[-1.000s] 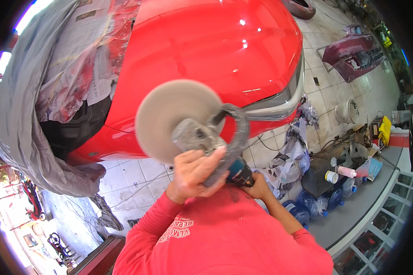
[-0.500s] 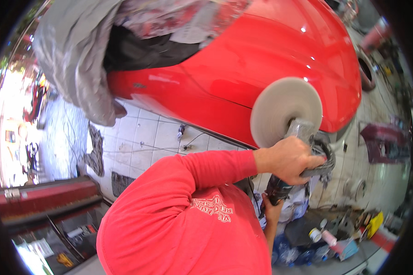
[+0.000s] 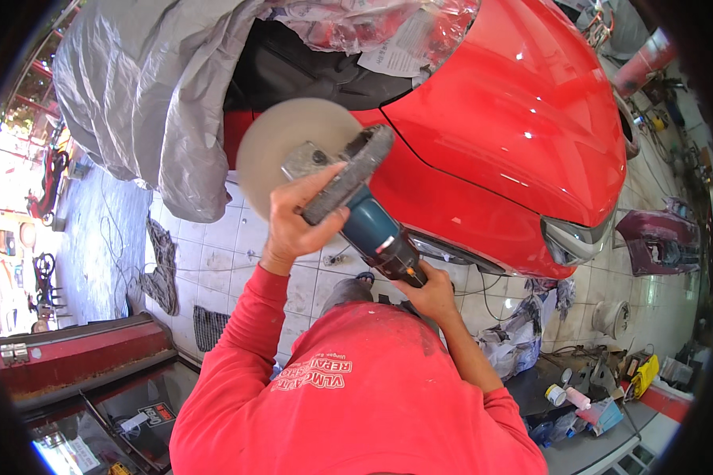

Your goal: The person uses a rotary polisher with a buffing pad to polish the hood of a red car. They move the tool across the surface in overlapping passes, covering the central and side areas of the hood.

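Note:
Both my hands are on a blue and black polisher (image 3: 370, 224). My left hand (image 3: 299, 220) grips its dusty grey front handle, fingers wrapped round it. Around the black rear end of the body, my right hand (image 3: 430, 290) is closed. The round off-white polishing pad (image 3: 271, 136) is blurred as if spinning. It hangs in front of the side of the red car (image 3: 467, 202), by the edge of the grey cover; whether it touches the paint I cannot tell.
A grey cover (image 3: 135, 103) drapes the car at upper left, with clear plastic and paper (image 3: 400, 43) beside it. Cables and a dark rag (image 3: 160, 269) lie on the tiled floor. A maroon bumper (image 3: 659, 244) stands at right; bottles and a yellow cloth (image 3: 646, 376) lie at lower right.
Both hands have carried the polisher left along the car, from the front fender toward the grey cover. More of the headlight and hood now shows.

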`<state>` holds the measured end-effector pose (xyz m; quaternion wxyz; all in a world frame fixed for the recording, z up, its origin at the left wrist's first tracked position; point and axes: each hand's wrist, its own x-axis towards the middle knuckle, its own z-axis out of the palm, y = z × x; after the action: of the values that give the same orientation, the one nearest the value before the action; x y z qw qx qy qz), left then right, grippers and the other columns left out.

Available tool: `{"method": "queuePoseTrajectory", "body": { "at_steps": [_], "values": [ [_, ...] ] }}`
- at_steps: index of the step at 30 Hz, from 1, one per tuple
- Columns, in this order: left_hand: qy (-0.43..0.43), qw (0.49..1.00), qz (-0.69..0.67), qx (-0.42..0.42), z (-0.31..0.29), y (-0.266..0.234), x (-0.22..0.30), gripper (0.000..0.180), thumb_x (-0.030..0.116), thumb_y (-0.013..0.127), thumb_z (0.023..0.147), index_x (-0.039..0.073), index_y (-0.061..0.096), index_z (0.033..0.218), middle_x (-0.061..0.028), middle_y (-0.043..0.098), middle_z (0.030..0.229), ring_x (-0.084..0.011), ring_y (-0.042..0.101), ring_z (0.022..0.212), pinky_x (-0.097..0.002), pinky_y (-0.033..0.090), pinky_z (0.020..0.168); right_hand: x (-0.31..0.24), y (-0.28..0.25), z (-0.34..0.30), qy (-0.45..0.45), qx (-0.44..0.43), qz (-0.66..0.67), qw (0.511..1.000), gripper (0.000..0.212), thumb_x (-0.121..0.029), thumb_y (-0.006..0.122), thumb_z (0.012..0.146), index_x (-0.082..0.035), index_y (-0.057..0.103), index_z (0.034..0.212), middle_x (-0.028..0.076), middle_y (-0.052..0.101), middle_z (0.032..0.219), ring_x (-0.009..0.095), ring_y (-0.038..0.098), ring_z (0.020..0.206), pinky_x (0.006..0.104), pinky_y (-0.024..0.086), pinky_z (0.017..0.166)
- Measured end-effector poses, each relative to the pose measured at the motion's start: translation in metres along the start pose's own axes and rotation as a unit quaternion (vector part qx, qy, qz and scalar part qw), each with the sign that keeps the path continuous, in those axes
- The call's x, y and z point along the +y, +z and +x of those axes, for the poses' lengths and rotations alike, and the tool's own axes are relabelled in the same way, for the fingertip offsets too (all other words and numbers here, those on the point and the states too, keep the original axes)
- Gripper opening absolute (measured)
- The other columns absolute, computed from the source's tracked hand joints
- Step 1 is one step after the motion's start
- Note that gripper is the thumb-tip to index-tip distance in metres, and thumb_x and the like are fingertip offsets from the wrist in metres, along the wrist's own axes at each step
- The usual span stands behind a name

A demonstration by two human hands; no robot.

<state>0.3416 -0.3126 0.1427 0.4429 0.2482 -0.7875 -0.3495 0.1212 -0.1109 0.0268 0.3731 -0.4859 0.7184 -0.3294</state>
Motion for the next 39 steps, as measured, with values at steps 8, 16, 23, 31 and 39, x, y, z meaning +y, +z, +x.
{"method": "queuePoseTrajectory", "body": {
  "at_steps": [8,16,23,31,39],
  "values": [
    [0.0,0.994,0.008,-0.106,0.031,0.029,0.028,0.058,0.012,0.08,0.074,-0.002,0.074,0.13,-0.0209,0.079,0.103,-0.0344,0.079,0.089,-0.0387,0.061,0.086,0.031,-0.007,-0.021,0.04,-0.008,0.131,0.991,0.041,-0.028,0.089,0.083,0.0,0.078,0.111,0.016,0.082,0.095,0.024,0.079,0.088,0.0384,0.06,0.081],
    [0.074,0.997,-0.02,0.004,0.023,0.033,0.019,0.061,0.01,0.079,0.073,-0.005,0.072,0.131,-0.0224,0.078,0.099,-0.0345,0.077,0.083,-0.0379,0.059,0.079,0.016,-0.037,-0.021,0.06,0.004,0.073,0.996,0.039,-0.024,0.09,0.083,0.0,0.078,0.111,0.015,0.082,0.093,0.022,0.079,0.088,0.038,0.059,0.079],
    [0.046,0.994,-0.064,0.078,0.009,0.019,0.001,0.06,0.014,0.08,0.071,-0.003,0.074,0.129,-0.0195,0.075,0.087,-0.0343,0.074,0.074,-0.0392,0.059,0.073,-0.016,-0.054,-0.013,0.026,-0.003,-0.014,1.0,0.039,-0.021,0.091,0.082,-0.002,0.078,0.113,0.016,0.082,0.092,0.026,0.08,0.08,0.0385,0.059,0.074],
    [-0.133,0.967,-0.035,0.216,-0.008,-0.074,-0.02,0.059,0.014,0.08,0.073,-0.007,0.075,0.128,-0.0183,0.081,0.109,-0.0212,0.077,0.096,-0.0336,0.059,0.091,-0.097,-0.025,0.061,-0.058,-0.084,-0.119,0.988,0.054,-0.036,0.09,0.081,-0.004,0.076,0.122,0.02,0.078,0.091,0.038,0.078,0.086,0.0432,0.06,0.077],
    [-0.097,0.98,-0.043,0.169,-0.003,-0.034,-0.004,0.061,0.01,0.078,0.071,-0.007,0.074,0.129,-0.0195,0.081,0.109,-0.022,0.077,0.097,-0.0337,0.058,0.093,-0.07,-0.056,0.035,-0.066,-0.034,-0.112,0.991,0.053,-0.042,0.09,0.08,-0.005,0.078,0.117,0.02,0.077,0.086,0.042,0.076,0.083,0.045,0.06,0.075]
  ]
}}
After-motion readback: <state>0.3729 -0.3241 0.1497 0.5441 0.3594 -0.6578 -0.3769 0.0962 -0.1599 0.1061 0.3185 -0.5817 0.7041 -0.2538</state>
